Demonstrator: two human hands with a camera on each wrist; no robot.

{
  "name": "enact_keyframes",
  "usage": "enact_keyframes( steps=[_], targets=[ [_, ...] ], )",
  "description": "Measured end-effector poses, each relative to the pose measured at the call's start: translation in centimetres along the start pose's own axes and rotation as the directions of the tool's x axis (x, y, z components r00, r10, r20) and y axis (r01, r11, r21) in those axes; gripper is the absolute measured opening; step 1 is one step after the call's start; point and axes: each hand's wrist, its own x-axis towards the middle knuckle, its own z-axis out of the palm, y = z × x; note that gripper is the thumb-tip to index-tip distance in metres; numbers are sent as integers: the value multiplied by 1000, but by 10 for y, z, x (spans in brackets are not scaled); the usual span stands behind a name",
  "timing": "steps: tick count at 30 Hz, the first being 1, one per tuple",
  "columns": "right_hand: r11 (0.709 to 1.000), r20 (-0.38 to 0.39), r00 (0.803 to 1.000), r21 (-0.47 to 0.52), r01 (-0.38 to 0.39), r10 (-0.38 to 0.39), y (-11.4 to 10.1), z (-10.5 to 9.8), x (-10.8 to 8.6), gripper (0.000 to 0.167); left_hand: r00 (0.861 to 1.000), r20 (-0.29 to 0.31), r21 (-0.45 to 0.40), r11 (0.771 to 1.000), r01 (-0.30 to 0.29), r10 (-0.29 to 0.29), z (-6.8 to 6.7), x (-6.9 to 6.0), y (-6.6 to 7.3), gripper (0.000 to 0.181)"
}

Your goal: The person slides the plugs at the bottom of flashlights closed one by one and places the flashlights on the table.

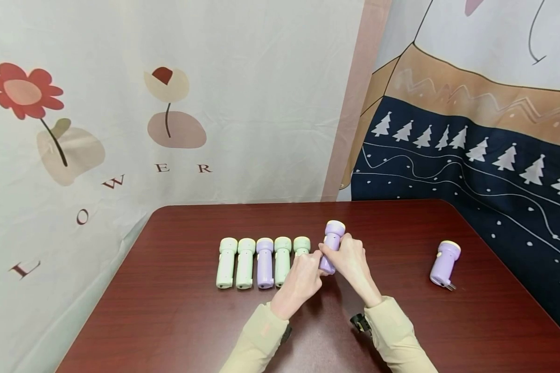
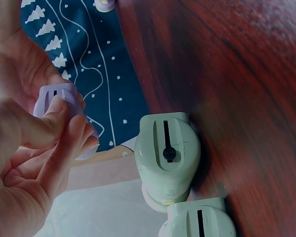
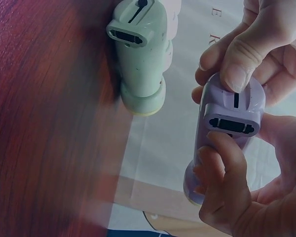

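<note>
Both hands are on one purple flashlight [image 1: 334, 234], raised off the table with its head pointing away. My right hand [image 1: 352, 259] grips its body from the right. At its tail end my left hand [image 1: 301, 280] pinches it, the thumb lying on the slotted base, as the right wrist view shows on the purple flashlight [image 3: 232, 106]. No prongs stick out of its tail socket. Just left of the hands, a green flashlight [image 1: 301, 244] is partly hidden behind the left hand. Its base shows a black slider in a slot in the left wrist view.
To the left, a row holds green flashlights [image 1: 226, 263] and one purple flashlight [image 1: 264, 263], lying side by side. Another purple flashlight [image 1: 445, 263] lies apart at the right, metal prongs out at its tail. A printed curtain hangs behind the brown table [image 1: 177, 331].
</note>
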Motion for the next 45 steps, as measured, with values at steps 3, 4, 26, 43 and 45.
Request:
enact_keyframes(
  steps=[3,4,26,43,45],
  targets=[
    [1000,2,1000,-2,-2,2,0,0,0,47,1000,6,-3,1000,-1,1,-1,0,0,23],
    [1000,1,1000,-4,-2,2,1,0,0,47,1000,8,-5,1000,-1,1,-1,0,0,23],
    [999,62,997,13,-50,49,10,1,2,42,988,134,-147,987,-62,82,-6,2,-10,15],
    [997,161,986,-65,-39,49,20,15,8,41,956,20,117,951,287,-291,1,0,-18,24],
    [996,178,983,-74,-41,54,20,19,8,42,945,16,136,937,321,-326,3,1,-17,24]
  ],
)
